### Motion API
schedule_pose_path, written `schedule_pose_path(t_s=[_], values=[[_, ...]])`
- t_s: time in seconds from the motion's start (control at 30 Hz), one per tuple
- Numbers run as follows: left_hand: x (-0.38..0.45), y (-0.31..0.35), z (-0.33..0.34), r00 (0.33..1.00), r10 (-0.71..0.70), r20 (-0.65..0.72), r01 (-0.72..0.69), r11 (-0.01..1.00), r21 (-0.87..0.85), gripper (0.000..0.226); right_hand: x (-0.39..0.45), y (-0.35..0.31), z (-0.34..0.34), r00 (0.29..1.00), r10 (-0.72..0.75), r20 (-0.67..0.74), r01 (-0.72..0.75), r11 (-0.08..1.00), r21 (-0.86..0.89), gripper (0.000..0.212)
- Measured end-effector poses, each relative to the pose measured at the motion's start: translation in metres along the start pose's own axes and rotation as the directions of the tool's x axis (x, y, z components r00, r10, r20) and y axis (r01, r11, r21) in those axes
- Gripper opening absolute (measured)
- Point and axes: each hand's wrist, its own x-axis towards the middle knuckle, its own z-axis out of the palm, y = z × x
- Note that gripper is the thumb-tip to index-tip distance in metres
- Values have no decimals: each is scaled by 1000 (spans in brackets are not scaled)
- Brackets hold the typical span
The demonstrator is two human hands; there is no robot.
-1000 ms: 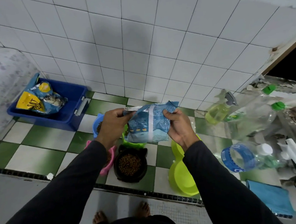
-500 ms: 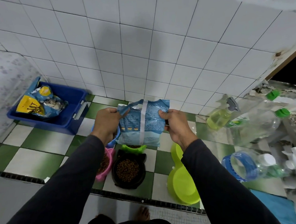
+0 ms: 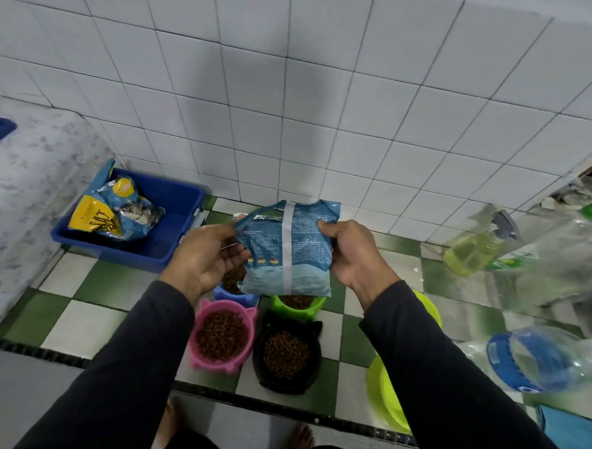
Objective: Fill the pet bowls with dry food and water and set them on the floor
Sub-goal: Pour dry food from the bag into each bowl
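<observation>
Food bag: I see a light-blue food bag (image 3: pixel 289 255) held upright in the air, above the cluster of bowls and partly hiding the two at the back.
Left hand: my read is that the left hand (image 3: pixel 209 259) pinches the bag's upper left corner, thumb on top, the other fingers curled loosely beneath.
Right hand: the right hand (image 3: pixel 349 252) is clamped round the bag's right edge, thumb pressed into the front.
Black bowl: the black bowl (image 3: pixel 287 355) sits on the green-and-white tiled ledge (image 3: pixel 87 324) nearest the edge — it holds brown kibble, and I take it as my landmark.
Pink bowl: the pink bowl (image 3: pixel 221 334) touches the black bowl's left side, full of kibble.
Green bowl: the green bowl (image 3: pixel 298 305) stands just behind the black bowl, kibble showing under the bag.
Blue bowl: the blue bowl (image 3: pixel 234 289) is behind and left of the black bowl, also with kibble.
Lime bowls: two lime bowls (image 3: pixel 387 391) lie right of the black bowl, mostly behind my right sleeve; I cannot tell their contents.
Water: a clear bottle with a blue label (image 3: pixel 548 358) lies far right of the black bowl.
Progress: dry food looks done in four bowls — I judge water and the move to the floor are left.
</observation>
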Motion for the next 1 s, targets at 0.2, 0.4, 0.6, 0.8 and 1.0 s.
schedule_pose_path(t_s=[0.2, 0.4, 0.6, 0.8, 1.0], values=[[22, 37, -62, 983, 164, 79, -180, 943, 281, 25, 13, 26, 68, 998, -16, -68, 17, 1000, 13, 19], [51, 85, -116, 971, 230, 63, -236, 885, 401, 29, 22, 52, 142, 991, -6, -132, 15, 998, 60, 27], [87, 139, -146, 973, 211, 93, -231, 900, 370, 23, 26, 68, 204, 989, -74, -126, 84, 994, 75, 24], [128, 185, -162, 947, 233, 220, -302, 876, 375, 18, 27, 83, 247, 966, -219, -134, 222, 975, 8, 12], [161, 200, -172, 914, 175, 365, -333, 837, 434, 20, 29, 109, 268, 965, -235, -116, 225, 970, -94, 14]])
